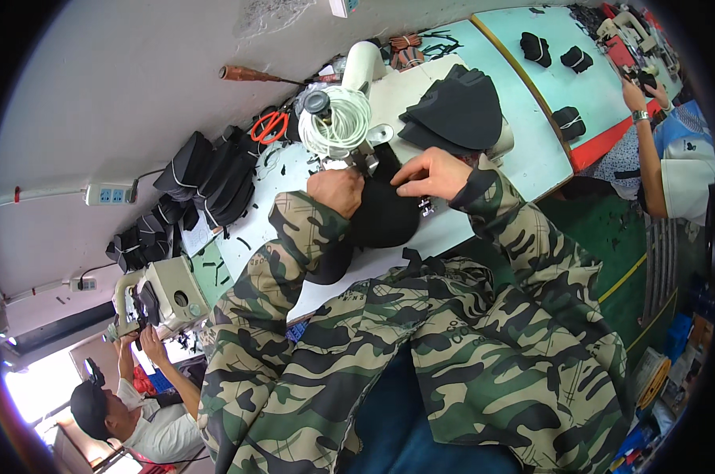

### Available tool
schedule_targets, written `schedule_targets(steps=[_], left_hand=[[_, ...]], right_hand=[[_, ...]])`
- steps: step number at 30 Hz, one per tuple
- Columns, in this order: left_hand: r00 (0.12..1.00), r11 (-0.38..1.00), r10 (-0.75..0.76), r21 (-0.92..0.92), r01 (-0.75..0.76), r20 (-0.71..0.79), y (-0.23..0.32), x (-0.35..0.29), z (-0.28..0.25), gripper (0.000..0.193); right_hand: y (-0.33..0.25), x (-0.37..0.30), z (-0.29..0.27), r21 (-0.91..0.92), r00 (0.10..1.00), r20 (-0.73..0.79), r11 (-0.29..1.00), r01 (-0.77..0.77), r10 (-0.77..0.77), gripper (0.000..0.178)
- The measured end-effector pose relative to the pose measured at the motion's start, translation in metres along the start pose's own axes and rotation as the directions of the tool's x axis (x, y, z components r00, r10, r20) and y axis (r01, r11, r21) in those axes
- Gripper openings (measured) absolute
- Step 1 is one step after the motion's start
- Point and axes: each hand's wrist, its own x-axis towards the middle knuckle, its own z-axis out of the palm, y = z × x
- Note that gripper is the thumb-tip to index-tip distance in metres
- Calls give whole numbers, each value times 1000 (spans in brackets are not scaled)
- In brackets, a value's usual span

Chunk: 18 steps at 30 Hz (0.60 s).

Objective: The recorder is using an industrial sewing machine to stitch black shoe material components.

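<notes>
Camouflage jacket (pixel 523 387) nearest, we have black cloth (pixel 385 217) at the sewing machine (pixel 361 67), likely light, soft, best held by edges, left hand (pixel 337 192) curled against it, grip unclear, right hand (pixel 436 175) loosely bent, fingers parted.

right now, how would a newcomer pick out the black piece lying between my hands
Find the big coil of white cord above the white table. Lower in the picture, between the left hand and the right hand, lies the black piece with a rounded lower edge. Unlike the fanned black stack farther right, it sits directly between the hands.
</notes>
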Motion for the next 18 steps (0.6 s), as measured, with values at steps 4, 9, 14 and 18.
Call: schedule_targets(steps=[4,9,14,18], left_hand=[[998,990,57,-125,-59,-14,-1,-9,7,25],[956,737,17,-650,186,293,-3,-42,-19,24],[725,69,174,-743,666,666,-35,-35,-10,25],[667,306,-100,-615,727,738,-37,-5,-9,28]], right_hand=[[1,-2,-6,-103,991,-50,987,121,-126,25],[-27,-23,-19,63,973,-205,990,125,-110,22],[-13,-34,28,-190,942,-228,960,204,-245,28],[-18,-29,80,-236,984,-111,966,108,-137,34]])
